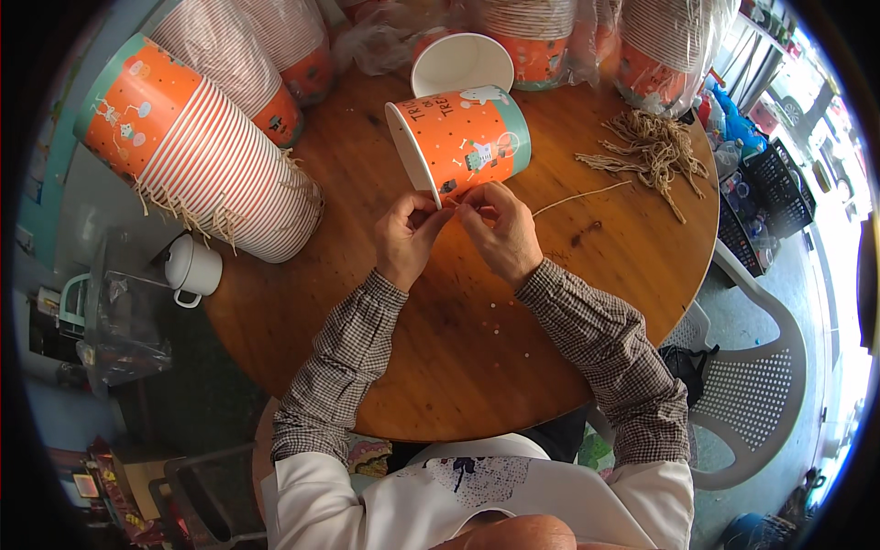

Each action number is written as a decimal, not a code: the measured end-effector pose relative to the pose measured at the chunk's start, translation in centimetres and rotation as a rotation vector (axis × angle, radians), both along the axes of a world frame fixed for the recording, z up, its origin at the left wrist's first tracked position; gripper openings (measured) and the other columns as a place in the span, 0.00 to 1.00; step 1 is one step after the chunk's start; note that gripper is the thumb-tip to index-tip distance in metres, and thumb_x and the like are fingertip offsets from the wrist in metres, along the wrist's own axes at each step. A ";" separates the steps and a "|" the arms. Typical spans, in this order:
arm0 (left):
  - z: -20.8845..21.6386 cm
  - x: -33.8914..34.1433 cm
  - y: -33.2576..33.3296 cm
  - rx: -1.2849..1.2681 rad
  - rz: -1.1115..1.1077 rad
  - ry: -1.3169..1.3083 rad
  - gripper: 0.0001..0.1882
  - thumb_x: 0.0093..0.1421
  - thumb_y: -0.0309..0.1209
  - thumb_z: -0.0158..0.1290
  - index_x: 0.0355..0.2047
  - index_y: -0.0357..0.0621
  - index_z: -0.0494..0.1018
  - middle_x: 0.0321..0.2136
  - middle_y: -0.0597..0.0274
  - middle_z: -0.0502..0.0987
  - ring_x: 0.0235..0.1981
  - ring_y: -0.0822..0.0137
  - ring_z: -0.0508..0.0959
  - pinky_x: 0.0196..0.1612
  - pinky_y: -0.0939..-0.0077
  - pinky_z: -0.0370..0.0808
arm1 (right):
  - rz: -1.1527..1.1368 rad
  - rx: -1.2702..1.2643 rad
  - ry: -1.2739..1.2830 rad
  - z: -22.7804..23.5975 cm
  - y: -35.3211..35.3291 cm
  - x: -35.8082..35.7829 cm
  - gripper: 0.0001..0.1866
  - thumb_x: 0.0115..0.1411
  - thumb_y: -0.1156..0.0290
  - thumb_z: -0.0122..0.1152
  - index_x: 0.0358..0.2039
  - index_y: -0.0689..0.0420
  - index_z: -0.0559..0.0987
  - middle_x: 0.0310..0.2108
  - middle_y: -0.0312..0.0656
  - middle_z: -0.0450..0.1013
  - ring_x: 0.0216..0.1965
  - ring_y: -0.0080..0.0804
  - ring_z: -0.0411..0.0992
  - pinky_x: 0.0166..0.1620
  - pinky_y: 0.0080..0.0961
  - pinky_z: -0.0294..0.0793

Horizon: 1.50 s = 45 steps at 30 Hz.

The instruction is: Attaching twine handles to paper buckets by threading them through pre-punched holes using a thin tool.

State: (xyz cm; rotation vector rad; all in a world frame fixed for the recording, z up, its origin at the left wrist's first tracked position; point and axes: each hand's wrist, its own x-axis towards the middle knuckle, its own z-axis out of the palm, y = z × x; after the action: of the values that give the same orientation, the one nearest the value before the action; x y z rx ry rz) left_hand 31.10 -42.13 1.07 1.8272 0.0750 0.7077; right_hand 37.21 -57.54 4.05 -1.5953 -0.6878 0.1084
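An orange paper bucket [458, 137] with a green base band and cartoon figures lies on its side on the round wooden table, its mouth to the left. My left hand [408, 236] is closed, fingers pinching at the bucket's near rim. Right beside it, my right hand [500, 231] is closed too, its thumb and fingertips meeting the left ones at the rim. From behind the right hand a thin tan cord [587, 194] runs out across the table; its end between the fingers is hidden.
Loose tan cords [655, 151] lie heaped at the right. A tall nested bucket stack [229, 165], cords hanging from it, leans at the left near a white enamel mug [193, 266]. Another bucket [461, 64] and plastic-wrapped stacks [527, 46] stand behind. A plastic chair [756, 385] is at the right.
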 end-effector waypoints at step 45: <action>2.8 -0.6 -2.8 0.438 -0.033 -0.360 0.03 0.63 0.22 0.52 0.37 0.38 0.73 0.35 0.58 0.76 0.35 0.63 0.77 0.39 0.74 0.75 | 0.145 -0.053 -0.217 -0.8 0.5 0.3 0.15 0.55 0.76 0.59 0.44 0.62 0.73 0.40 0.51 0.74 0.44 0.47 0.74 0.45 0.35 0.75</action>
State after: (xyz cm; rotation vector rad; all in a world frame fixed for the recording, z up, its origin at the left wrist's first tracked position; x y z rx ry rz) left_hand 30.46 -44.94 3.82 2.0730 -0.3722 1.0817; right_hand 37.55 -57.07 3.21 -1.6210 -0.9768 0.0603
